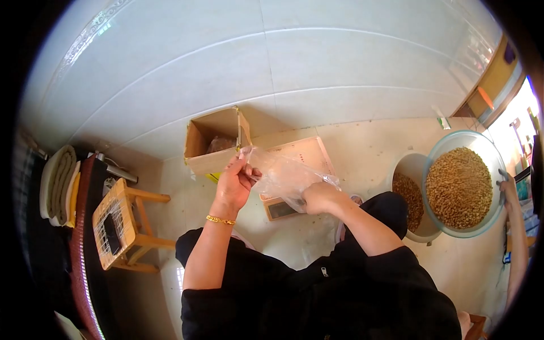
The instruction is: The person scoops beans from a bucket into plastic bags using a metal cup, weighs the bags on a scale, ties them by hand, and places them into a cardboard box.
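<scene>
A clear plastic bag (277, 171) stretches between my two hands in front of my lap. My left hand (238, 180), with a gold bracelet on the wrist, pinches the bag's left end. My right hand (322, 197) is closed at the bag's right part, its fingers partly hidden by the plastic. Below the bag, on the floor, lies a flat pinkish box or scale (311, 152) with a dark panel at its near edge. An open cardboard box (209, 164) stands just beyond my left hand, with something in clear plastic inside.
At the right, another person's hand (509, 190) holds a basin (435, 212) of light brown nuts or beans. Beside it stands a bucket (401, 164) with similar contents. A wooden stool (139, 241) bearing a dark phone-like object is at the left. The tiled wall (226, 68) rises ahead.
</scene>
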Tool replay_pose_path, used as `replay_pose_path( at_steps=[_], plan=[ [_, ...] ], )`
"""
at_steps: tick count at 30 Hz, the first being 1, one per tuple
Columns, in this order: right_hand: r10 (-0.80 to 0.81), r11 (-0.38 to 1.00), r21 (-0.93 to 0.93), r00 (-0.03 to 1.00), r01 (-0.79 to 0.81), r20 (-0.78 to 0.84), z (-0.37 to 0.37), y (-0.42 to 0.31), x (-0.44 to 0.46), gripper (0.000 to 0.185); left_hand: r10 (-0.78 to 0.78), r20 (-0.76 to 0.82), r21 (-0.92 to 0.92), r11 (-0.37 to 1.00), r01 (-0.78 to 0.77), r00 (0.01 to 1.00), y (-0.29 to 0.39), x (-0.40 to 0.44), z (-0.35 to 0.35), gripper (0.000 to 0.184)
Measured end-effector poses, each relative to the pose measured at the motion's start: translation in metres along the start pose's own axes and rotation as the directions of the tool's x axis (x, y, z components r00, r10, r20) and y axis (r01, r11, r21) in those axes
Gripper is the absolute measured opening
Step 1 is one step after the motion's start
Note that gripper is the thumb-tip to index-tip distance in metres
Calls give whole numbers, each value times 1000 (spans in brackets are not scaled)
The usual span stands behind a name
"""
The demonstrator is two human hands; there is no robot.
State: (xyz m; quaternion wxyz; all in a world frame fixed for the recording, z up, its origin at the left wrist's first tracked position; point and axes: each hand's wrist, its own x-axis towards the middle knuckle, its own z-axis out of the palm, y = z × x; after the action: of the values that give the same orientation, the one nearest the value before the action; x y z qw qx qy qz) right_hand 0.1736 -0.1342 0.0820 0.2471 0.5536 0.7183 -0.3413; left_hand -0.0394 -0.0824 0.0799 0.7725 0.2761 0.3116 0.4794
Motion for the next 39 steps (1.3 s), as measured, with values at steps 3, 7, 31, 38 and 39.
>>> replay_pose_path(
  at_steps=[3, 7, 31, 38, 39],
  plan=[
    [-20, 1000, 1, 968, 20, -252, 18, 5, 4, 41, 34, -62, 137, 990, -25, 998, -1, -2, 3, 32],
    [-156, 988, -131, 629, 86, -761, 37, 24, 26, 36, 243, 60, 556, 797, -235, 968, -10, -2, 7, 58],
    [-47, 998, -45, 974, 38, -224, 20, 14, 14, 32, 95, -78, 678, 734, -17, 992, -20, 3, -3, 60],
    [-116, 988, -149, 826, 40, -551, 25, 13, 17, 30, 94, -46, 703, 711, -35, 994, -20, 3, -3, 62],
    [-114, 989, -145, 826, 40, -552, 24, 11, 18, 30, 94, -62, 695, 718, -25, 994, -21, 2, -2, 62]
  ],
)
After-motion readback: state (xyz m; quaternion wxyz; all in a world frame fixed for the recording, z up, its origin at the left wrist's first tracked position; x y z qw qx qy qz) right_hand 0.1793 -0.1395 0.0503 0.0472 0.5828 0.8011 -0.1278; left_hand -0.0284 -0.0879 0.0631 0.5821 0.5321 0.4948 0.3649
